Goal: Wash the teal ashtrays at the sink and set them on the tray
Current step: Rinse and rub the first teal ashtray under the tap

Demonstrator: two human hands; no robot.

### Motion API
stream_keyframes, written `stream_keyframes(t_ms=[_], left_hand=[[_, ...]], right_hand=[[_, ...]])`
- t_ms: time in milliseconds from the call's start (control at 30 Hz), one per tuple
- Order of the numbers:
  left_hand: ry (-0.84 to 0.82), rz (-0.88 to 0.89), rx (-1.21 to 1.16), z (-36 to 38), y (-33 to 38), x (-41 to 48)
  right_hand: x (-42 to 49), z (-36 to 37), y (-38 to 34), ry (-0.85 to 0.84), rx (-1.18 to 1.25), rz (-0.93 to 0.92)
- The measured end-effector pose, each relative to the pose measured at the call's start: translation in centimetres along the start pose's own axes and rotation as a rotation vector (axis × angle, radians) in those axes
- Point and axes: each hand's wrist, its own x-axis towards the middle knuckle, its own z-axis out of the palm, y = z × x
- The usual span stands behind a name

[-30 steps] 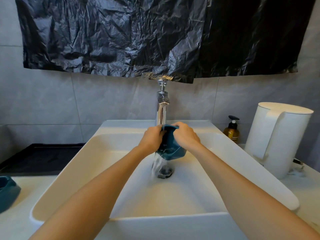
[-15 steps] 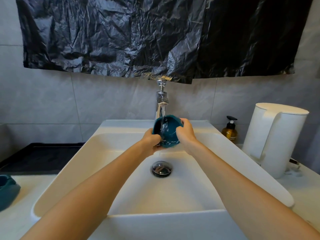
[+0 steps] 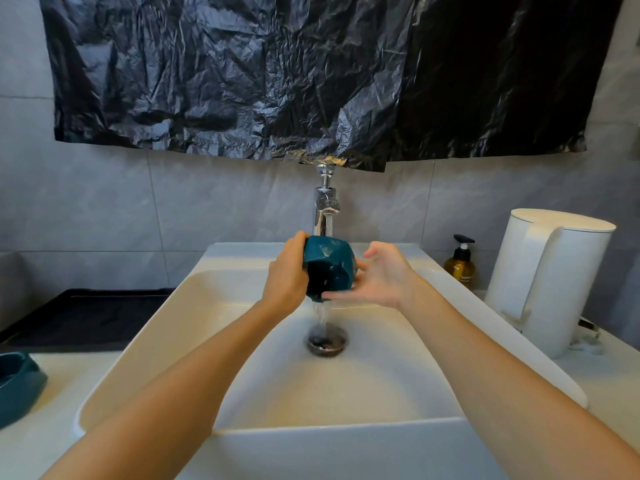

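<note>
**Wet ashtray under the tap: handling assessment**

The glossy, faceted teal ashtray (image 3: 329,268) is being held tilted under the chrome tap (image 3: 325,209), above the white basin sink (image 3: 242,431), with water running off it. The left hand (image 3: 285,275) is curling round its left edge. The right hand (image 3: 379,280) is lying spread against its lower right side. It is judged rigid, slippery when wet and likely chippable, so the rim is offering the surest hold.

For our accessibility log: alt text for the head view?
The left hand grips a teal ashtray under the running tap over a sink; the open right hand touches it. A second ashtray sits on the counter at left, near a black tray.
</note>
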Motion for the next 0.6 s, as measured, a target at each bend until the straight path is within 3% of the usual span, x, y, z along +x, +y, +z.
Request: stream_keyframes(t_ms=[100,233,467,600], left_hand=[[0.043,0.060,-0.022,0.3,0.6,-0.3],[0.034,0.120,-0.105,0.5,0.1,-0.3],[-0.026,0.310,-0.016,-0.7,-0.5,-0.1],[-0.142,0.335,0.005,-1.2,-1.0,0.5]], right_hand=[[0.6,0.7,0.7,-0.089,0.174,0.113],[0.4,1.2,0.5,-0.036,0.233,0.098],[0.7,0.3,0.7,-0.100,-0.003,0.215],[1.0,0.3,1.0,-0.033,0.051,0.198]])
